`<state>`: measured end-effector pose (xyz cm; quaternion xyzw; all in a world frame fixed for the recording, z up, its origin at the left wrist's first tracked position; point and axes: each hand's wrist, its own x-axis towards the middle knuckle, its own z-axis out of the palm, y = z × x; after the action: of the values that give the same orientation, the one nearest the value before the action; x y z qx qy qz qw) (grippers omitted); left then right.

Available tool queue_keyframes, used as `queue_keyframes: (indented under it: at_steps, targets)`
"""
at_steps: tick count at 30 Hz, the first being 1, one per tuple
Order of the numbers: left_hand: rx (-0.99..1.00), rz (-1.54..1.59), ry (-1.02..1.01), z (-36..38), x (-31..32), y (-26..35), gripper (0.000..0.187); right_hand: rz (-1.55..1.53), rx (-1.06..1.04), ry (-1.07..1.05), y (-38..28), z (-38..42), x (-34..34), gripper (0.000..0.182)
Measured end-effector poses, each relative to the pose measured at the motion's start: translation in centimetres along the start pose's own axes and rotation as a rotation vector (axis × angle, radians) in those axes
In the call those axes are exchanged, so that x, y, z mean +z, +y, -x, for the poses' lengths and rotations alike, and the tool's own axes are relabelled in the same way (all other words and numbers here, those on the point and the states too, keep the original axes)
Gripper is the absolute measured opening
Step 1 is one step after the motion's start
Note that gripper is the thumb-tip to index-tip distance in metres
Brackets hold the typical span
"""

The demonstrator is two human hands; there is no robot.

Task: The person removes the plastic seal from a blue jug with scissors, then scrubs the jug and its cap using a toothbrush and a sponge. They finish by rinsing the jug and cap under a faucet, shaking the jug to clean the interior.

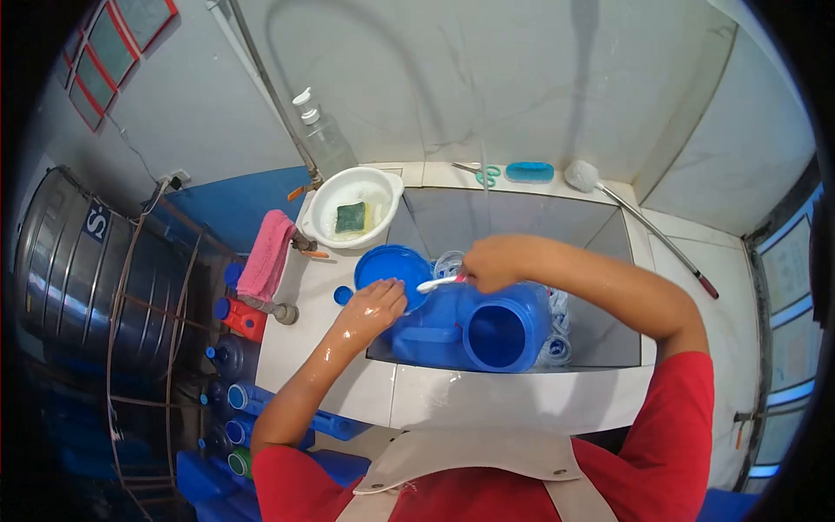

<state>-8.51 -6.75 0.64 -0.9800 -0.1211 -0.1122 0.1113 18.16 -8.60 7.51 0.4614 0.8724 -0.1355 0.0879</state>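
Observation:
My right hand is closed around the handle of a small white-and-pink brush, whose white end points left. That end is at the right edge of a round blue lid. My left hand has its fingers closed on the lid's lower edge; the fingertips are partly hidden. Below both hands, a large blue plastic jug lies on its side in the sink, its wide round mouth towards me. A small blue cap sits on the counter left of my left hand.
A white basin with a green-yellow sponge stands back left, near a pump bottle. Scissors, a blue brush and a long-handled white brush lie along the back ledge. A pink cloth hangs at left.

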Motion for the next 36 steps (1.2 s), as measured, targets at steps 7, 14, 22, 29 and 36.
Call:
queue_keyframes:
  at_steps: [7,14,22,29,36]
  targets:
    - [-0.859,0.195,0.228,8.7,2.3,0.9,0.046,-0.258,-0.034,0.112,0.4,-12.5,6.7,0.027]
    - [-1.552,0.711,0.958,15.1,3.8,1.0,0.042,-0.264,-0.077,0.328,-4.8,-23.2,9.8,0.032]
    - [-1.602,0.035,0.496,14.6,6.4,2.0,0.050,-0.468,0.389,0.597,0.7,-29.5,5.6,0.029]
    - [-0.482,0.608,-0.088,1.2,5.6,4.5,0.050,-0.606,0.276,0.655,1.3,-27.1,3.7,0.038]
    - [-0.417,0.605,-0.180,-3.2,10.0,2.5,0.031,-0.280,0.480,0.367,9.8,-8.6,2.5,0.044]
